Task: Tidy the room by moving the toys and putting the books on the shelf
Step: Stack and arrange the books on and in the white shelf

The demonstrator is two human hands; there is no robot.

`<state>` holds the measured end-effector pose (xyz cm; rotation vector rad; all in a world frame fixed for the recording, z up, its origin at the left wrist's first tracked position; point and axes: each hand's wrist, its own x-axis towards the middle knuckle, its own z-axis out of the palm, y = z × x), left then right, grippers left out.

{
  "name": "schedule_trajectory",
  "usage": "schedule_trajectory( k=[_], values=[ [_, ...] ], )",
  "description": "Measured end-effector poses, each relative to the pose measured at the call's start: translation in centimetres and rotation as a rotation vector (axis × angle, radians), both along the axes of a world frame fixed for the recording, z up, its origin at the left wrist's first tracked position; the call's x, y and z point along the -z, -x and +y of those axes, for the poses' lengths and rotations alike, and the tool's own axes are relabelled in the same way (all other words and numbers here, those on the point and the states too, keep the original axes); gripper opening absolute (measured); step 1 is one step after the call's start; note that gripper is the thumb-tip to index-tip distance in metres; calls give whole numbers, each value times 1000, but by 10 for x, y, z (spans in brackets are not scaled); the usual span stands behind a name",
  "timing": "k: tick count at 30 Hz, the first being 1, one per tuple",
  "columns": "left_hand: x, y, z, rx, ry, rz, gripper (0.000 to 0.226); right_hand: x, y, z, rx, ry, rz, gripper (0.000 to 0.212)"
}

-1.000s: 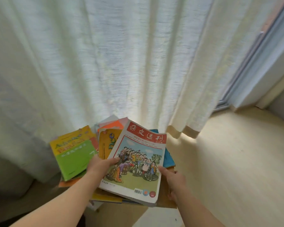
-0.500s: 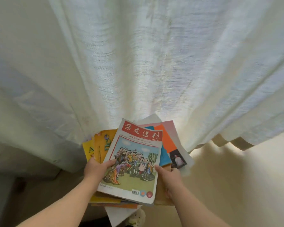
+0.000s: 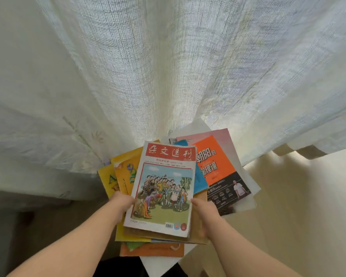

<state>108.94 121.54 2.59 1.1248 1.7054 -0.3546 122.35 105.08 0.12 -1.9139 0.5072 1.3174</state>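
Observation:
I hold a fanned stack of books in front of me. On top lies a magazine (image 3: 164, 188) with a red title band and a cartoon crowd on its cover. My left hand (image 3: 122, 203) grips the stack's left edge, thumb on the magazine. My right hand (image 3: 203, 211) grips the right edge, thumb on top and fingers under the stack. Yellow books (image 3: 124, 176) stick out at the left. An orange-and-black book (image 3: 218, 172) and a blue one (image 3: 199, 180) stick out at the right. An orange book (image 3: 154, 250) shows at the bottom of the stack.
A pale sheer curtain (image 3: 168, 66) fills the upper view, its hem close behind the stack. Light wooden floor (image 3: 308, 206) lies at the right. A grey surface and dark floor (image 3: 38, 216) lie at the lower left.
The view has swung left and closer to the curtain; the window frame at the right is gone. The stack has shifted in my hands: the green book slid under, the orange-and-black book now fans out right.

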Motion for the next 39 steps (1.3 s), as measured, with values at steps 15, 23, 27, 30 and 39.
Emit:
schedule_trajectory(
  k=[15, 23, 27, 30, 39],
  values=[
    [-78, -131, -107, 808, -230, -246, 33, -86, -38, -94, 309, -87, -208, 50],
    [-115, -151, -306, 1160, -150, -401, 27, -116, -8, -290, 700, -40, -327, 29],
    [-118, -124, -441, 1268, -58, -453, 24, -117, 45, -421, 866, -26, -340, 17],
    [-117, -96, -524, 1324, 3, -464, 12, -118, 91, -500, 955, -9, -328, 11],
    [-103, 12, -783, 1694, 179, -422, 6, -113, 250, -710, 1329, 45, -251, 9]
  ],
)
